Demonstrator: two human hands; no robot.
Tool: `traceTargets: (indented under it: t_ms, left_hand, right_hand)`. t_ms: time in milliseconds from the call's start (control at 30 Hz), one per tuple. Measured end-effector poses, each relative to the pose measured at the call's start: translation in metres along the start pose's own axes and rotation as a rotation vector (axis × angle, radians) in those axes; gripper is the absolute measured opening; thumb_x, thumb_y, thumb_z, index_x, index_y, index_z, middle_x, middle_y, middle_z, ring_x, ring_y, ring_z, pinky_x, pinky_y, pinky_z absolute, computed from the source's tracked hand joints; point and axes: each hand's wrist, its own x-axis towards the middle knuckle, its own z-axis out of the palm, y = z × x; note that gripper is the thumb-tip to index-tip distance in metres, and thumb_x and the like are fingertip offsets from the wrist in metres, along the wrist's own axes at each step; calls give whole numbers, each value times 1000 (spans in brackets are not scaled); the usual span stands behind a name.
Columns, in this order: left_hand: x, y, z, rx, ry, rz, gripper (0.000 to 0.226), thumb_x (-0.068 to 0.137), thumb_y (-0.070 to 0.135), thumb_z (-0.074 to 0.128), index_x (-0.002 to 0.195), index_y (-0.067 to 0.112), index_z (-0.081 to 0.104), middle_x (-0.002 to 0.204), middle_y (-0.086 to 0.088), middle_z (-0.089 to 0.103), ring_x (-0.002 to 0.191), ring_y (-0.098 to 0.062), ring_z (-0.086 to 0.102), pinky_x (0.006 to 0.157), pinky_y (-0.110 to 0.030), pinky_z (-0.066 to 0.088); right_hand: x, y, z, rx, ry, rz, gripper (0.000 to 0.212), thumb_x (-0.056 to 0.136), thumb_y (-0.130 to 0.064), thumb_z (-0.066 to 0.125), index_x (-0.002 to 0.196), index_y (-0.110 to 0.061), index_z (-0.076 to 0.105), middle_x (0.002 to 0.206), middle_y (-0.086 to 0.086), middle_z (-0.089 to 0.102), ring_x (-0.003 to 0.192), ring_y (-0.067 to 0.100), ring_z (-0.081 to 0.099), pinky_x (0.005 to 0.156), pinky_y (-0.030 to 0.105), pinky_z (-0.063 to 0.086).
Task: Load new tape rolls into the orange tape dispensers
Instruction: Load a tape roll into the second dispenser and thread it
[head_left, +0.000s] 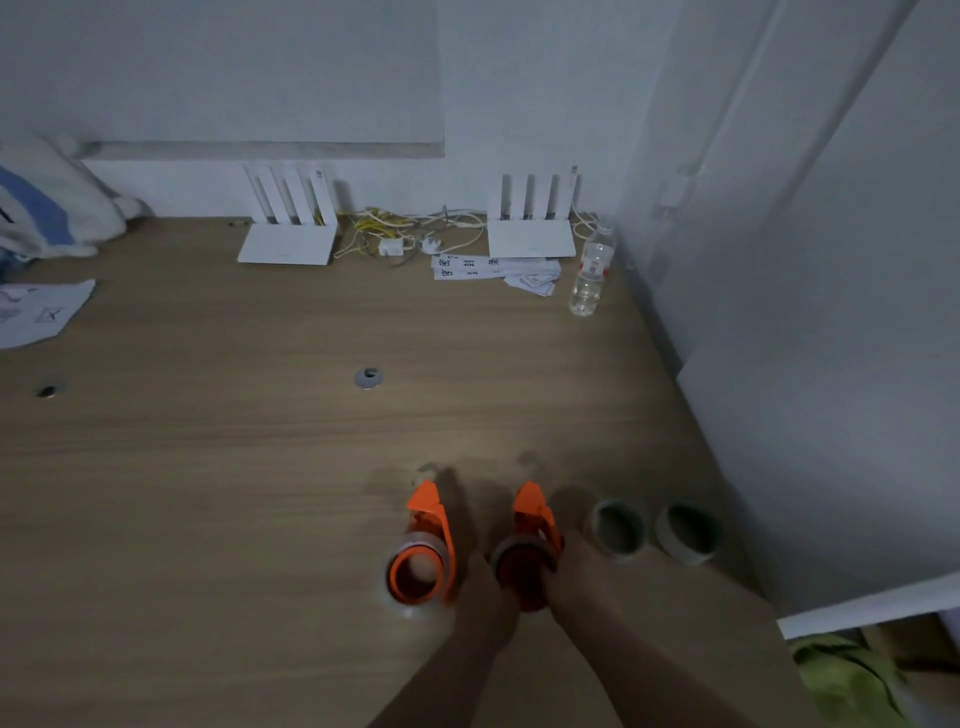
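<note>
Two orange tape dispensers lie on the wooden desk near its front. The left dispenser (423, 551) carries a clear tape roll (410, 571) around its orange hub and nobody touches it. The right dispenser (530, 540) has a roll on its hub, and both hands hold it. My left hand (485, 597) grips its left side, while my right hand (571, 577) grips the right side. To the right of it two cardboard tape cores (618, 527) (685, 530) stand on the desk.
Two white routers (285, 244) (532, 236) with tangled cables stand at the back wall. A water bottle (589, 273) and paper slips (493, 267) lie near the right one. A grey cable grommet (369, 378) sits mid-desk. White wall panels border the right side.
</note>
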Motion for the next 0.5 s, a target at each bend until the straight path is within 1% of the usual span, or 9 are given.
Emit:
traceTargets:
  t_ms: [67,133,200,300,367,433,500]
  left_hand:
    - [2,0,2,22,17,-18,56,94,13,50,145,0,29,145,-20,50,132,-33,49,106,-35,37]
    - [2,0,2,46,31,-22,53,95,14,49,143,1,31,144,-18,51,132,-31,50,105,-34,36]
    - [3,-1,2,67,45,-23,50,96,17,49,141,2,34,141,-18,53,130,-31,51,104,-33,37]
    - [2,-2,0,83,32,-38,50,96,19,49,142,2,35,144,-18,51,133,-30,48,105,-32,35]
    - [0,-3,-1,77,22,-14,55,92,22,51,141,3,38,144,-16,51,134,-29,47,107,-31,33]
    - [0,-5,-2,64,21,21,63,81,27,52,139,5,43,143,-14,52,134,-28,47,109,-31,33]
    - [0,-7,-2,34,33,32,63,78,22,59,138,6,46,142,-13,54,134,-28,48,110,-33,34]
  right_hand:
    - [2,1,3,-18,-9,-7,27,80,-20,63,103,-8,60,105,14,71,101,34,66,78,37,51]
    - [4,3,7,-28,-13,-8,26,80,-18,62,103,-8,60,106,15,71,102,34,66,79,38,52]
    - [6,3,9,-41,-20,-2,27,80,-19,62,104,-8,60,107,14,72,102,34,66,79,38,52]
    - [9,5,12,-62,-29,-6,30,79,-21,62,107,-9,62,107,13,72,102,33,67,79,36,52]
    - [10,8,13,-51,-30,-11,30,79,-20,62,107,-10,62,107,12,72,101,32,67,79,36,52]
    - [12,11,16,-6,-33,-22,29,77,-18,60,106,-12,64,106,12,73,100,32,68,79,37,53]
    - [12,12,17,6,-30,-32,30,76,-17,61,106,-12,65,106,11,73,100,31,68,79,37,52]
